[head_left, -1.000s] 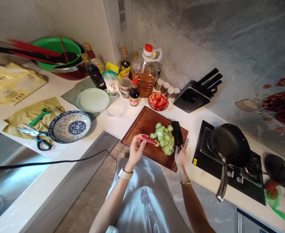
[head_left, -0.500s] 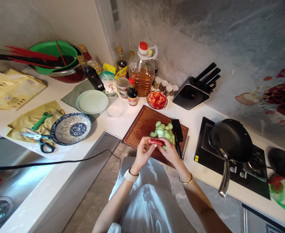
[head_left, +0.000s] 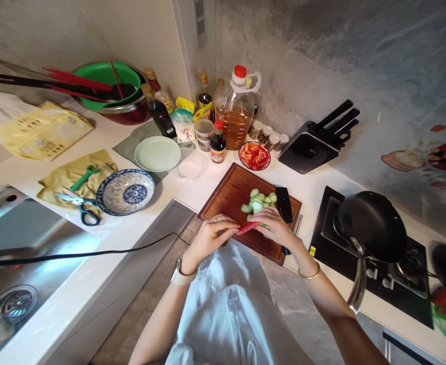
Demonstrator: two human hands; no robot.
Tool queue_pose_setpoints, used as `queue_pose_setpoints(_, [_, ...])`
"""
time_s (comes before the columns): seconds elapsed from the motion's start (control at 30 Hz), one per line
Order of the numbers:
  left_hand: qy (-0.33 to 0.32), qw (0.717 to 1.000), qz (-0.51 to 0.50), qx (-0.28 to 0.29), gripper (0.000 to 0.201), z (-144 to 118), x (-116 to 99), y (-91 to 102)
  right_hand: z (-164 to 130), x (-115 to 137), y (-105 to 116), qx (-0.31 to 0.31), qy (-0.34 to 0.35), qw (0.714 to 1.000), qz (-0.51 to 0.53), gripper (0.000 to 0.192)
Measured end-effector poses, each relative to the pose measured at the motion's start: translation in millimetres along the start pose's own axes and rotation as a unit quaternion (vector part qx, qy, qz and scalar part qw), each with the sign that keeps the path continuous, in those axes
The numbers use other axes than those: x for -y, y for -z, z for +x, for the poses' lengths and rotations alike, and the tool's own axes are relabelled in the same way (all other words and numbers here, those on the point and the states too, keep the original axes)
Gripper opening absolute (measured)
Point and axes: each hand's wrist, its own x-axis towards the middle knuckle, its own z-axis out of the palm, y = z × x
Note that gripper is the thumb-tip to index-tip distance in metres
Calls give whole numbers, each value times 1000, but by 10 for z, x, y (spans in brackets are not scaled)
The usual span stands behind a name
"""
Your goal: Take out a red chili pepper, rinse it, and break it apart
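Between my two hands is a slim red stick that looks like a sausage in a wrapper (head_left: 247,227). My left hand (head_left: 211,237) pinches its left end, while my right hand (head_left: 274,227) is closed round its right end. Both hands are held over the near edge of a brown wooden cutting board (head_left: 228,190). Pale green cucumber slices (head_left: 258,200) lie heaped on the board just beyond my right hand, which hides some of them. A black cleaver (head_left: 283,203) rests right of the slices, its handle partly behind my right wrist.
Behind the board stand a bowl of cut red vegetables (head_left: 254,155), a sauce bottle (head_left: 218,143), an oil jug (head_left: 235,119) and a knife block (head_left: 308,147). A wok (head_left: 371,225) sits on the right hob. Left are a patterned bowl (head_left: 126,192), a pale plate (head_left: 157,153), scissors (head_left: 80,201) and the sink (head_left: 29,228).
My hands have moved apart along the red sausage, the left one leftward, and its left end now tilts down. The whole view has shifted a little.
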Motion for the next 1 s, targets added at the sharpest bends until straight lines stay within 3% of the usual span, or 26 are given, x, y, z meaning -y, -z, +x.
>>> queue_pose_setpoints(0.17, [-64, 996, 63, -24, 15, -99, -63, -62, -25, 14, 13, 4, 9, 997, 78, 25])
queue_pose_setpoints(0.4, [-98, 990, 85, -61, 15, -180, -140, -194, -19, 77, 69, 3, 29, 993, 112, 22])
queue_pose_setpoints(0.53, [-50, 996, 44, -58, 11, -194, -141, -249, -28, 87, 75, 16, 25, 993, 112, 19])
queue_pose_setpoints(0.7, [96, 992, -75, -29, 20, -176, -148, -323, -32, 106, 34, 11, 7, 997, 81, 15])
queue_pose_setpoints(0.77, [158, 972, -171, -31, 27, -164, -140, -370, -30, 100, 10, -19, 12, 995, 101, 11])
queue_pose_setpoints(0.87, [240, 912, -330, -36, 35, -134, -114, -448, -43, 74, -56, -31, 11, 986, 162, 12])
queue_pose_setpoints(1.0, [297, 835, -454, -94, 35, -31, -94, -531, -68, 57, -291, -30, -76, 952, 294, 36])
